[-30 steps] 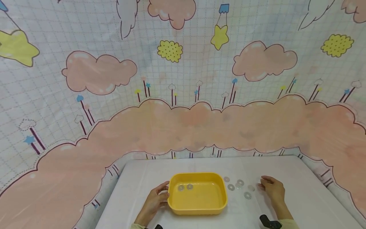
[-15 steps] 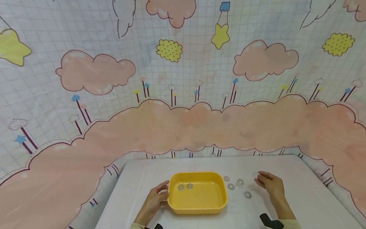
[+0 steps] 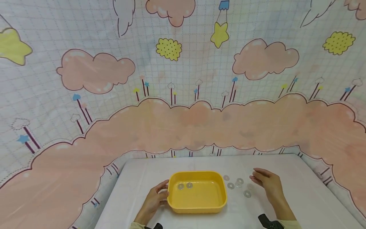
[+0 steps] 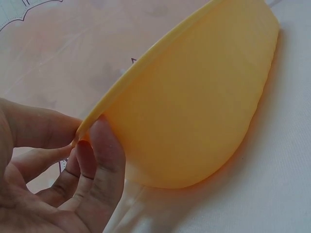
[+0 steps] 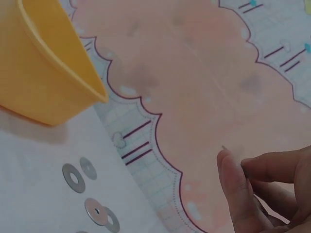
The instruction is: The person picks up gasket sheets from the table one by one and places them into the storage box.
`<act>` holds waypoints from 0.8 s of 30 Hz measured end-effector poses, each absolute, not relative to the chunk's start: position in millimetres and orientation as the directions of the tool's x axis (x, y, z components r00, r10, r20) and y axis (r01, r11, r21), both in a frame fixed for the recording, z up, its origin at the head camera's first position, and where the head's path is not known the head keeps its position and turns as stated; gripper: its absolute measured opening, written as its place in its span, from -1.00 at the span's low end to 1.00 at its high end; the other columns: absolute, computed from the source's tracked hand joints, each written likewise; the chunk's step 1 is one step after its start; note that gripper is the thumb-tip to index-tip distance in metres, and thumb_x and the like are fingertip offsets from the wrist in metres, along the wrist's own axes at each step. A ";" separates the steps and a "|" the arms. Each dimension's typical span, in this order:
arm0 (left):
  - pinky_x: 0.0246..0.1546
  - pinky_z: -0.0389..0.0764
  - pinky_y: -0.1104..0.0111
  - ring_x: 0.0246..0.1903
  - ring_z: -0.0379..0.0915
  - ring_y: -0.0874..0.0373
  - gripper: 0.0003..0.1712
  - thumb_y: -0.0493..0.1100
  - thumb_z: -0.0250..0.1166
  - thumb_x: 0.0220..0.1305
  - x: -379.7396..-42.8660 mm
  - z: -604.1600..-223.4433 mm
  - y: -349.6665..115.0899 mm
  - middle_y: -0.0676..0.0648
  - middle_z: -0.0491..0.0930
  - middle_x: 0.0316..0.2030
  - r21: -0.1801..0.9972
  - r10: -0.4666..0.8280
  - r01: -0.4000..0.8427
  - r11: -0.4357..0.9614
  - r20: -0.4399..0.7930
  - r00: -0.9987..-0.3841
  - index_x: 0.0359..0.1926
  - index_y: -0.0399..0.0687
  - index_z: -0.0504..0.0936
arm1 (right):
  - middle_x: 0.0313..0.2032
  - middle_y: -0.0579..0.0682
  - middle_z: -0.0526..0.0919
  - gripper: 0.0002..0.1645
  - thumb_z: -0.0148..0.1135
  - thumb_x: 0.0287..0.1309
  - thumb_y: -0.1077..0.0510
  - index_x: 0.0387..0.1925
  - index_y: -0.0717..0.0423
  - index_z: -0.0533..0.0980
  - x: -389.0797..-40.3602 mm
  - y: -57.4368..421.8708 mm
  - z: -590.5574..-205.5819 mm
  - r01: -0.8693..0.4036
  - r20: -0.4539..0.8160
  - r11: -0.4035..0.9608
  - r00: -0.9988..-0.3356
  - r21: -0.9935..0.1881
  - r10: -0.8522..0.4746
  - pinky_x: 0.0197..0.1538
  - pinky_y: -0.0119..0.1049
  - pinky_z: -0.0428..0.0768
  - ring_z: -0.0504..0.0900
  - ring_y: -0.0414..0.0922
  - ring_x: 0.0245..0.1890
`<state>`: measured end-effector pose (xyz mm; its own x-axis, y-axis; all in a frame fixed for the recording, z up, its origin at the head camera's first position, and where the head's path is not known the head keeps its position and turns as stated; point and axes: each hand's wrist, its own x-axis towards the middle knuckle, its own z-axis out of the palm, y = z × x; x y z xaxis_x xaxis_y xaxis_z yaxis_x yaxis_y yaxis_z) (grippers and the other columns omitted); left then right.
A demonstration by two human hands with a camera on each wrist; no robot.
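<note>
A yellow plastic tray [image 3: 197,208] stands on the white table, with two flat metal washers [image 3: 180,186] lying inside on its floor. At its left end, my left hand [image 3: 154,200] pinches the rim; the left wrist view has the thumb [image 4: 108,160] against the outer wall. My right hand [image 3: 270,184] is raised to the right of the tray, thumb and forefinger together on a washer. Only a thin edge of that washer [image 5: 223,147] shows in the right wrist view. Several loose washers [image 3: 247,194] lie between the tray and this hand, two of them overlapping.
The white tabletop [image 3: 137,171] reaches back to a patterned cloth [image 3: 200,127] with clouds and stars, which hangs behind and along the sides. Dark straps [image 3: 270,222] sit at both wrists.
My right hand has picked a washer off the table, lifting it up and slightly left, toward the tray. The left hand and the tray stay where they were.
</note>
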<state>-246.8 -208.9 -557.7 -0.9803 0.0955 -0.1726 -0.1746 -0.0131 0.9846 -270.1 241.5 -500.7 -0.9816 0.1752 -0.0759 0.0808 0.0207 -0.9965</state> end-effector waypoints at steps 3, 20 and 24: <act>-0.33 0.62 0.36 -0.30 0.50 0.18 -0.24 -0.34 0.20 0.21 -246.7 -558.7 -209.0 -0.19 0.33 0.08 0.985 0.095 -0.175 -0.010 -0.173 -0.980 0.44 -0.28 0.22 | -0.36 -0.22 0.70 -0.46 0.12 0.34 0.29 0.26 0.51 0.32 -267.8 236.7 -497.2 0.058 -0.061 -0.019 -0.986 -0.998 0.152 -0.12 -0.46 0.68 0.74 -0.34 -0.34; -0.38 0.58 0.35 -0.35 0.49 0.19 -0.27 -0.36 0.18 0.23 -246.0 -557.3 -207.1 -0.18 0.35 0.07 0.984 0.068 -0.178 -0.008 -0.177 -0.982 0.44 -0.29 0.23 | -0.33 -0.18 0.70 -0.49 0.14 0.34 0.25 0.24 0.46 0.36 -267.5 198.4 -480.6 0.054 -0.055 -0.013 -0.996 -0.998 0.073 -0.13 -0.46 0.68 0.74 -0.29 -0.32; -0.35 0.60 0.34 -0.32 0.50 0.18 -0.26 -0.34 0.19 0.24 -245.0 -554.4 -205.5 -0.19 0.35 0.09 0.983 0.068 -0.183 -0.004 -0.183 -0.981 0.44 -0.28 0.23 | -0.35 -0.16 0.69 -0.50 0.16 0.33 0.26 0.22 0.47 0.38 -270.8 190.0 -479.6 0.057 -0.060 -0.036 -0.996 -0.998 0.072 -0.15 -0.46 0.68 0.74 -0.27 -0.35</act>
<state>-245.0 -205.5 -554.4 -0.9808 0.0682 -0.1825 -0.1832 -0.0041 0.9831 -270.8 190.0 -479.6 -0.9956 0.0723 -0.0598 0.0573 -0.0363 -0.9977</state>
